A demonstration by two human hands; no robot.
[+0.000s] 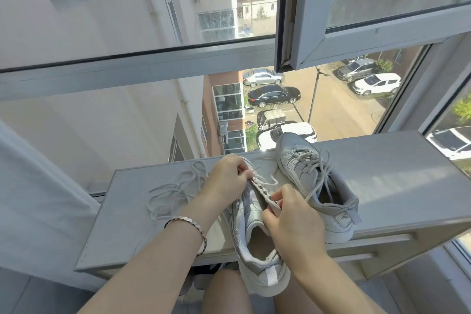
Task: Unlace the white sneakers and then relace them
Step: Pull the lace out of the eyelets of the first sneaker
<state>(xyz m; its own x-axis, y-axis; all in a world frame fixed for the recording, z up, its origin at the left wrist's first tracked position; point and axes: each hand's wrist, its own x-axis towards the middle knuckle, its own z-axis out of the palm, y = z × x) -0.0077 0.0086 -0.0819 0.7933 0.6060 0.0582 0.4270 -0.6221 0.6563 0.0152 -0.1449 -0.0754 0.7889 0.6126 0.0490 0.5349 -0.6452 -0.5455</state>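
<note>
A white sneaker point(254, 245) lies tilted on its side at the front edge of the grey sill point(397, 173), its heel hanging over my knees. My left hand point(226, 177) grips its toe end and pinches the lace by the upper eyelets. My right hand point(290, 219) pinches the eyelet strip near the tongue. A thin stretch of lace point(267, 182) runs between my two hands. The second white sneaker point(318, 186) stands upright to the right, laced and tied. A loose white lace point(175, 188) lies tangled on the sill to the left.
The sill is a narrow ledge under a large window; an open sash point(356, 41) hangs above it. A white curtain point(33, 199) hangs at the left. My bare knees sit below the sill's front edge. I wear a bracelet point(188, 224) on my left wrist.
</note>
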